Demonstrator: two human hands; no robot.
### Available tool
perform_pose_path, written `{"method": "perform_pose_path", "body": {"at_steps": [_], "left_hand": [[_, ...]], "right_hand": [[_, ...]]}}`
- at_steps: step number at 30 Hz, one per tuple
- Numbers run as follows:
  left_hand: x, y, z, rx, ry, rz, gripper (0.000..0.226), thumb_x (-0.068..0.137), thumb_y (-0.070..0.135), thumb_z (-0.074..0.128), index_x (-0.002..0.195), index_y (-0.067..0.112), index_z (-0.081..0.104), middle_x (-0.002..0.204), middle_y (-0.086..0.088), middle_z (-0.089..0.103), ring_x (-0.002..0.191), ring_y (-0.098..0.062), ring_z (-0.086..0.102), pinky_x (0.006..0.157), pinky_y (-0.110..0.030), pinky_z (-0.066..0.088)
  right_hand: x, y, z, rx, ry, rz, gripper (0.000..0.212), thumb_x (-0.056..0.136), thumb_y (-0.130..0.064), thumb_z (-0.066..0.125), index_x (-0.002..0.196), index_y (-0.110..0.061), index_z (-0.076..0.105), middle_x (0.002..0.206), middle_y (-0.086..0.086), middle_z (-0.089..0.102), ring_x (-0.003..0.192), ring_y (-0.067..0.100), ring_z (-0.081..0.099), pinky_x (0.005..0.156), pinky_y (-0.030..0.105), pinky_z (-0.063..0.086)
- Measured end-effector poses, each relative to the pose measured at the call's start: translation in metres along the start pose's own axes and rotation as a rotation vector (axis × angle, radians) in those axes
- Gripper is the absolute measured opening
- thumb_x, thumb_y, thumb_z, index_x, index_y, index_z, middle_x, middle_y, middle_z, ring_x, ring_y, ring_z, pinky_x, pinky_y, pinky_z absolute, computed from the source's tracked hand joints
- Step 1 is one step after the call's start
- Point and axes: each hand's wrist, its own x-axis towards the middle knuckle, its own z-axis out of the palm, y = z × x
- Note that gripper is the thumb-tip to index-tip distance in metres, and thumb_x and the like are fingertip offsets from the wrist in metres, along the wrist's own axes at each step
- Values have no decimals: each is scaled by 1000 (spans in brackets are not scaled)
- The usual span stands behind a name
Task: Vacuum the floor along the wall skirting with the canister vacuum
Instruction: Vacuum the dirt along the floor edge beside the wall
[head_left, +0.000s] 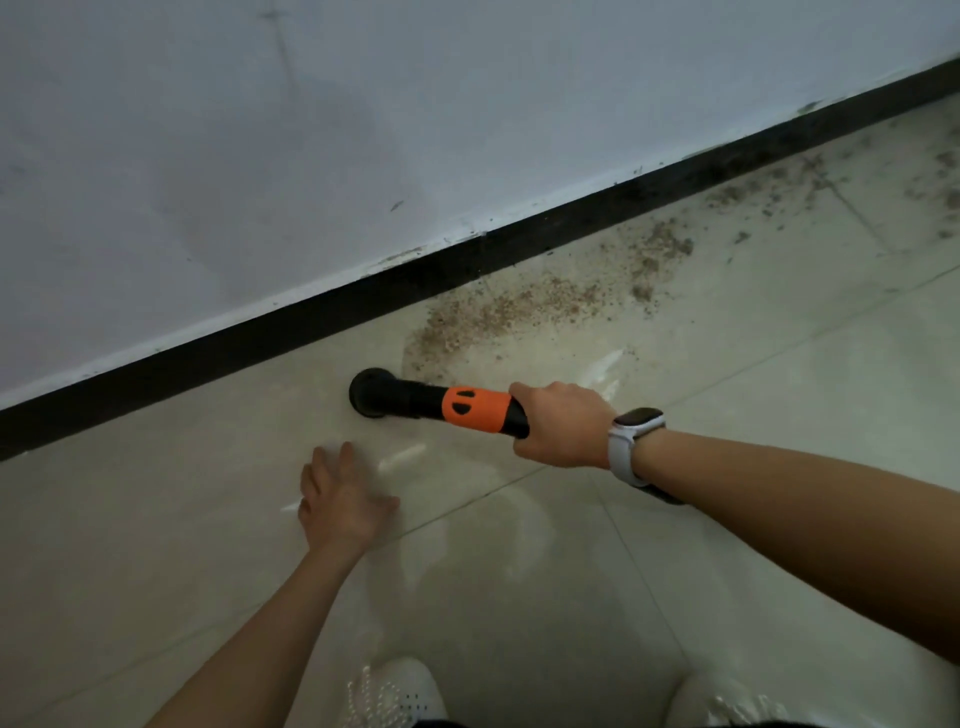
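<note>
Left hand (340, 501) blurring at its fingertips, right hand (563, 426) fingers hiding the vacuum handle (475, 409), shoes (397, 693) being cropped below.

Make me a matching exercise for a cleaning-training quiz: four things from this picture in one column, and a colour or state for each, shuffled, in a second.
Things:
1. skirting
2. vacuum nozzle
3. left hand
4. dirt patch

States:
A. fingers spread, holding nothing
B. brown crumbs beside the wall
C. dark strip under the white wall
D. round black end of the tube gripped by the right hand

Pairs: 1-C, 2-D, 3-A, 4-B
</note>
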Motion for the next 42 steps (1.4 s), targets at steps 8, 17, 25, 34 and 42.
{"method": "perform_pose_path", "body": {"at_steps": [8,17,25,34,42], "left_hand": [[-8,8,19,89,-107,51,88,79,44,68,146,23,16,156,-9,-2,144,-32,0,112,-48,26],[-12,-2,18,-10,-67,22,82,84,45,64,149,18,22,159,-9,5,145,-27,6,114,-42,22],[-18,-30,16,-23,15,-111,78,77,42,71,141,27,29,149,-8,19,138,-32,18,106,-47,32],[-26,-8,13,-53,38,135,92,79,35,74,150,24,16,159,-6,6,145,-28,8,114,-46,21],[-35,15,8,19,91,754,51,88,34,63,134,21,47,136,2,51,128,-18,45,110,-31,23]], "right_hand": [[-13,34,-10,38,60,85,19,87,-25,56,94,-20,39,66,-3,44,60,22,48,47,25,33],[-35,55,-17,3,-36,53,19,84,-25,60,93,-22,43,74,-3,50,69,23,50,49,25,33],[-52,29,8,-57,-183,-97,20,82,-26,61,96,-23,48,82,1,54,71,22,49,55,26,33],[-64,67,-8,-109,-144,22,19,80,-26,63,88,-25,45,79,-3,53,71,21,51,49,23,31],[-53,44,-6,-108,-241,-92,26,85,-31,63,103,-19,48,80,-1,52,74,23,52,58,27,38]]}}
